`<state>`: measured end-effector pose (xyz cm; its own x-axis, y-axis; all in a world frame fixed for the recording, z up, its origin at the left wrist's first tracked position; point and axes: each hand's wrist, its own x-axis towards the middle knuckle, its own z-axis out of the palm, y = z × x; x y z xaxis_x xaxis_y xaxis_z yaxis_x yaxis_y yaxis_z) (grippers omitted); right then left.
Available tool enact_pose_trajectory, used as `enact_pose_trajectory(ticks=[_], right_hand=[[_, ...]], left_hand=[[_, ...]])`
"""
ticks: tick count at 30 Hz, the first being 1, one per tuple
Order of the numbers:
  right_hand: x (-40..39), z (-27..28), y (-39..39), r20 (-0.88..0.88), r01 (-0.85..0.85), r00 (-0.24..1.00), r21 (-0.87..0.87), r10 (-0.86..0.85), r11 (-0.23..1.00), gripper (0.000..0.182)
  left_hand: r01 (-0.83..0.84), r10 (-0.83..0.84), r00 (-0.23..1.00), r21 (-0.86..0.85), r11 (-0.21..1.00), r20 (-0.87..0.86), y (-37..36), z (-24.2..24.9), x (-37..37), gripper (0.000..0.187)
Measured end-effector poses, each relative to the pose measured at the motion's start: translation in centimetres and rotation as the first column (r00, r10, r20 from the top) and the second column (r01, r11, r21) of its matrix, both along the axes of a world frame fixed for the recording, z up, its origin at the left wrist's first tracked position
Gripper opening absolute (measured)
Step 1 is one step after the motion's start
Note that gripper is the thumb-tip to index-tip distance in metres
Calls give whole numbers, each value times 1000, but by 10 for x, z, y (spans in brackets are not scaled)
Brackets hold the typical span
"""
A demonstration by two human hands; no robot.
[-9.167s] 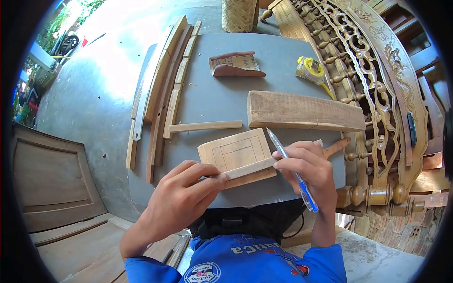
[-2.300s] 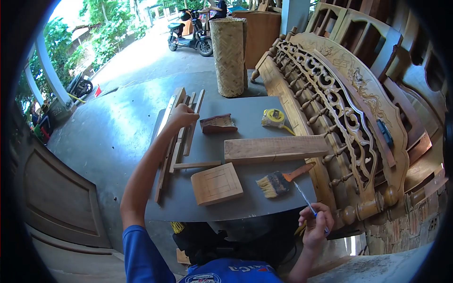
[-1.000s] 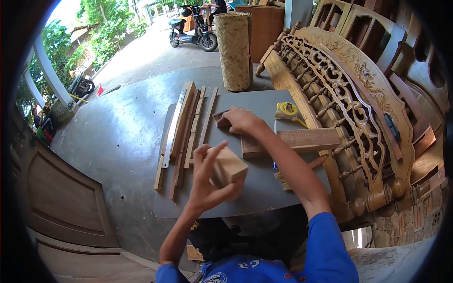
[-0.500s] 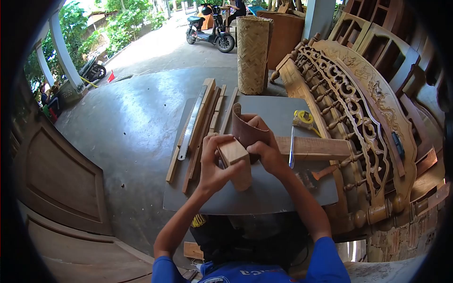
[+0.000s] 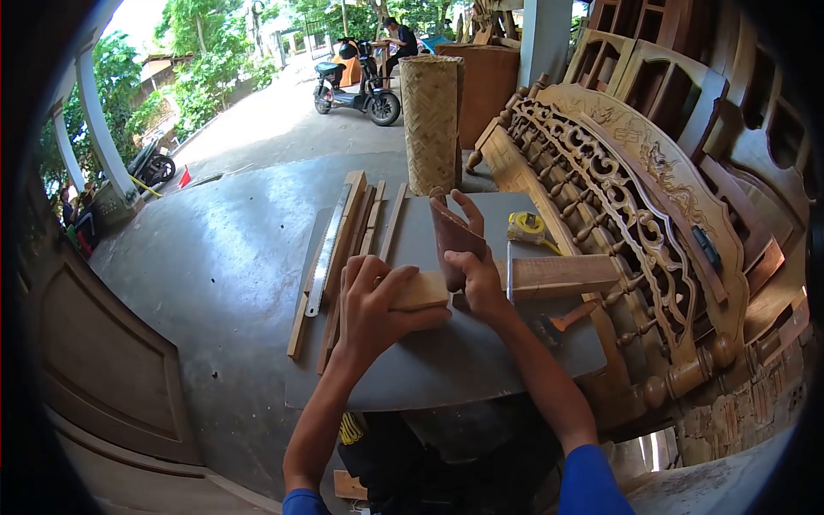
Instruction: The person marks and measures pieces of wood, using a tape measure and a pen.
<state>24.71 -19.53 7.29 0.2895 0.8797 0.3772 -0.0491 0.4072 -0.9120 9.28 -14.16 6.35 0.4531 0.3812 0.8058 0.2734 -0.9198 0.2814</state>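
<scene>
A short light wooden block (image 5: pixel 419 291) lies on its side on the grey table (image 5: pixel 412 373). My left hand (image 5: pixel 371 305) is wrapped round its left end, fingers over the top. At the block's right end, my right hand (image 5: pixel 477 279) pinches a curled sheet of dark brown sandpaper (image 5: pixel 451 240), thumb on the near face. Just beyond that hand, a thick reddish wooden beam (image 5: pixel 562 275) extends to the right. Left of the block are long wooden strips (image 5: pixel 350 232) and a metal ruler (image 5: pixel 330 257).
A yellow tape measure (image 5: pixel 526 227) and a hammer (image 5: pixel 571 318) are on the table's right side. Carved wooden furniture (image 5: pixel 618 189) leans along the right. Behind the table stands a woven bamboo roll (image 5: pixel 431 129). A person (image 5: pixel 401 43) sits near a parked scooter (image 5: pixel 356 90).
The block has been tipped from a slanted pose down onto its side. My left hand now grips it from above; my right hand has let go of it and keeps the sandpaper. The view has shifted.
</scene>
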Motion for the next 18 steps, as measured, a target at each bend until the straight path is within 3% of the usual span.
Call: enact_pose_trajectory(ticks=[5,7,10,11,14,18], right_hand=[[15,4,-1,126,-129,984,-8,129,992,54],[6,6,2,237,-183,960,136,147,974,52],[12,-16,22,323,-247,925,115,199,962,56],[12,-18,23,252,-262,939,84,234,961,63],[2,-4,18,151,-233,962,25,226,972,59],[0,2,15,421,-181,897,79,132,980,53]], left_hand=[[-124,130,991,-183,975,18,-4,10,9,50],[-99,101,995,-148,984,3,2,5,12,47],[-102,95,994,-153,983,-56,2,7,11,46],[-110,98,992,-170,979,-77,0,8,11,46],[-90,81,995,-172,981,-55,-1,7,11,46],[-90,89,996,-135,987,-10,2,1,12,43]])
